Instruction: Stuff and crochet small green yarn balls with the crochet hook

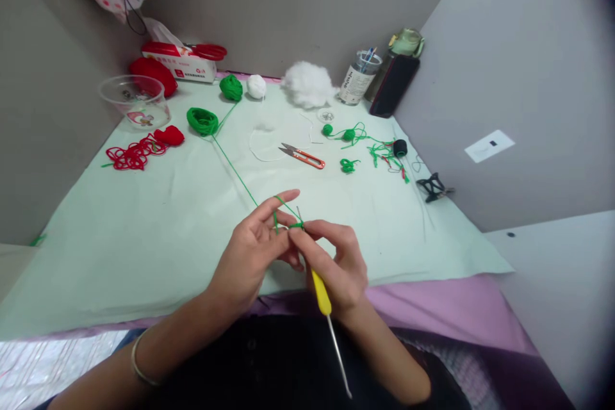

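Observation:
My right hand [339, 262] is closed around a crochet hook [321, 291] with a yellow grip and metal ends. The hook's upper tip rises between my two hands beside a small piece of green crochet work [296, 226]. My left hand [257, 240] pinches that green piece between thumb and fingers, its index finger stretched out with green yarn [235, 171] looped over it. This strand runs back across the table to a hollow green yarn bundle [202, 120]. Part of the green piece is hidden by my fingers.
Thread snips [303, 155] lie ahead of my hands on the pale cloth [192, 237]. Red yarn [132, 155] and a plastic tub [137, 102] are at left. White stuffing [308, 83], a jar [359, 79] and a phone [394, 85] stand along the back; green scraps [349, 165] lie right.

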The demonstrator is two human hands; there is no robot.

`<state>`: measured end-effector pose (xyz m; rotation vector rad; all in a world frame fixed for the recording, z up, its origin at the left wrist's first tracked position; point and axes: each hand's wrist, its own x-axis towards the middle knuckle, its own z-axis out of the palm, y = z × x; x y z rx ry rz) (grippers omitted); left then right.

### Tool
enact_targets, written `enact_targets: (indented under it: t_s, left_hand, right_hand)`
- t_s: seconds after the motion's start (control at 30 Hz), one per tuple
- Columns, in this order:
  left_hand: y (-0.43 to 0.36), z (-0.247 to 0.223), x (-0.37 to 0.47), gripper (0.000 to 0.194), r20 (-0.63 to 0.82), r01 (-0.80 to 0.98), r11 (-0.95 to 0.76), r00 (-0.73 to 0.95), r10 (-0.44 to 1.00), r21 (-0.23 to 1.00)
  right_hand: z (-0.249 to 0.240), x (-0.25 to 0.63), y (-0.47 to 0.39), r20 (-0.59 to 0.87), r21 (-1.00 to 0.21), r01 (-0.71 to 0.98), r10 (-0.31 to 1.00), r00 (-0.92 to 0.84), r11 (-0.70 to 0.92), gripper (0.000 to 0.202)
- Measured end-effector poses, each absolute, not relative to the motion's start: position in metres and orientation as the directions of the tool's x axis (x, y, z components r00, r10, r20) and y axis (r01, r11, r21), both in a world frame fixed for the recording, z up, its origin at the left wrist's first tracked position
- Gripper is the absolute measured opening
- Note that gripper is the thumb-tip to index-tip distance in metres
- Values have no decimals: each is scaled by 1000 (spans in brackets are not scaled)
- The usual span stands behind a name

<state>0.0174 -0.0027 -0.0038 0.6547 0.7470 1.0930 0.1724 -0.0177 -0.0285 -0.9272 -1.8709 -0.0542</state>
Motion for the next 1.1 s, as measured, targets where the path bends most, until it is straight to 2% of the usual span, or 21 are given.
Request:
enact_targets:
  t_s: [0.03, 0.1, 0.2, 0.27, 0.33, 0.47, 0.53, 0.6, 0.67, 0.73, 0.83, 0.9, 0.97, 1.1]
  left_hand:
    - [0, -2, 15, 46, -248, -557, 410, 345, 905, 722]
    - [5, 0, 11, 42, -299, -566, 523, 444, 845, 637]
    - [9, 2, 7, 37, -296, -581, 498, 411, 862, 643]
    - [8, 2, 8, 37, -259, -581, 456, 393, 882, 674]
    - [5, 3, 12, 38, -231, -562, 430, 391, 891, 706]
    - [1, 2, 19, 42, -249, -533, 380, 303, 920, 756]
    - [1, 1, 21, 43, -265, -554, 381, 281, 922, 740]
    - [3, -2, 20, 39, -284, -584, 436, 338, 898, 685]
    - [6, -5, 17, 35, -304, -604, 506, 410, 860, 616]
    - [8, -6, 14, 31, -317, -620, 532, 431, 845, 577]
    - [9, -5, 11, 28, -304, -617, 480, 373, 876, 624]
    - [7, -3, 13, 30, -270, -586, 423, 333, 903, 691]
    - [4, -1, 15, 31, -241, -553, 389, 322, 915, 737]
    - [2, 0, 17, 29, -232, -528, 375, 318, 919, 762]
  right_hand:
    - [-29, 172, -17, 798, -370, 603, 574, -182, 707, 32]
    - [-27, 173, -15, 771, -530, 485, 633, -66, 696, 29]
    - [-22, 172, -10, 595, -803, 143, 794, 127, 579, 24]
    - [-20, 171, -6, 488, -866, -39, 860, 147, 498, 22]
    - [-18, 168, -4, 463, -878, -78, 879, 113, 472, 19]
    - [-20, 166, -6, 536, -843, 105, 840, 86, 527, 23]
    - [-24, 166, -8, 623, -756, 286, 781, 38, 589, 26]
    - [-27, 168, -11, 722, -602, 448, 690, -47, 661, 31]
    - [-28, 169, -11, 757, -542, 487, 649, -69, 685, 33]
    - [-26, 171, -11, 711, -658, 383, 702, 33, 648, 30]
    - [-21, 171, -8, 524, -851, 67, 833, 176, 521, 23]
    - [-20, 171, -6, 442, -889, -59, 886, 144, 453, 18]
    - [-21, 171, -4, 392, -914, -76, 916, 91, 398, 16]
    - [-21, 172, -1, 299, -933, -175, 948, 114, 315, 18]
